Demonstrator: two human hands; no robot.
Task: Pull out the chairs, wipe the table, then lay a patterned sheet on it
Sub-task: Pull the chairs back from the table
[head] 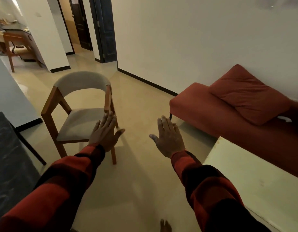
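— Head view: hands?
— Left hand [104, 132] and right hand [168, 136] both stretched forward, fingers straight and spread, holding nothing.
— Chair?
— Wooden chair [77, 114] out on the floor [141, 181], clear of the dark table [5, 156] at left; left fingertips over its seat edge, contact uncertain.
— Right side?
— Red sofa [220, 114] against the wall.

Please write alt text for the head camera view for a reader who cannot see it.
Both hands, left hand and right hand, reach forward open and empty toward a wooden chair standing clear of the dark table at left. A red sofa lines the right wall.
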